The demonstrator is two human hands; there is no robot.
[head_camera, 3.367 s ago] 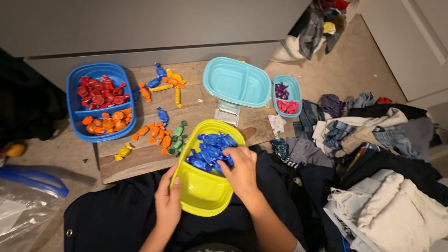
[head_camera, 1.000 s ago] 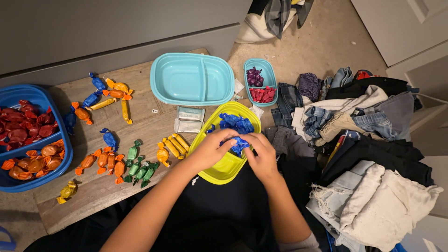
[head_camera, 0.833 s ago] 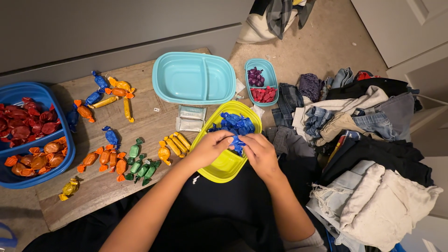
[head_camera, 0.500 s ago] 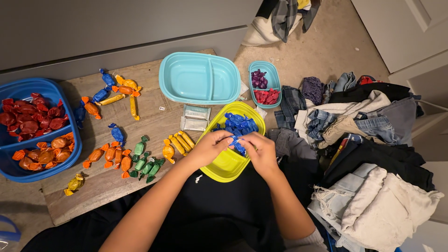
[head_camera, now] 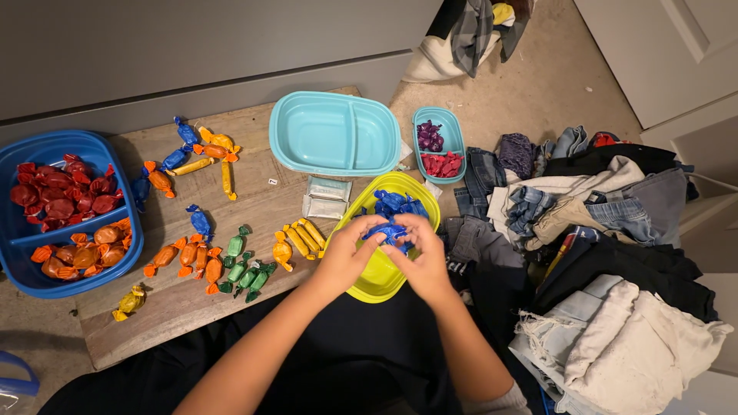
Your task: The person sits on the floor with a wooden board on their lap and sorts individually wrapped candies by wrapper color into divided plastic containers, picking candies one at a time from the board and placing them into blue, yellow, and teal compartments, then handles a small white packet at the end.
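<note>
— Over the yellow-green container [head_camera: 374,278], close in front of our body, our left hand [head_camera: 344,257] and right hand [head_camera: 421,261] meet with forearms angled inward. Both have their fingers curled and pinched onto one blue candy [head_camera: 387,230], held between them just above the tub.

— And the other blue ones?

— We see a heap of blue candies [head_camera: 398,204] lying in the far end of that tub, just beyond our fingertips; they overlap too much for us to count.

— What lies left of the left hand?

— On the wooden worktop [head_camera: 184,303], three long yellow candies [head_camera: 306,235] sit just beside it, with one rounder gold candy [head_camera: 282,251] next to them. Further left we count about four green candies [head_camera: 244,270] and about four orange candies [head_camera: 189,257]. All have shiny, crinkled foil wrappers with twisted ends.

— And the tubs?

— We count four smooth oval plastic ones: ours, a teal two-compartment container [head_camera: 334,134] beyond our hands, a small teal container [head_camera: 435,144] beyond the right hand, and a blue container [head_camera: 23,280] far left. Rumpled clothes [head_camera: 607,253] are piled right of the right hand.
</note>
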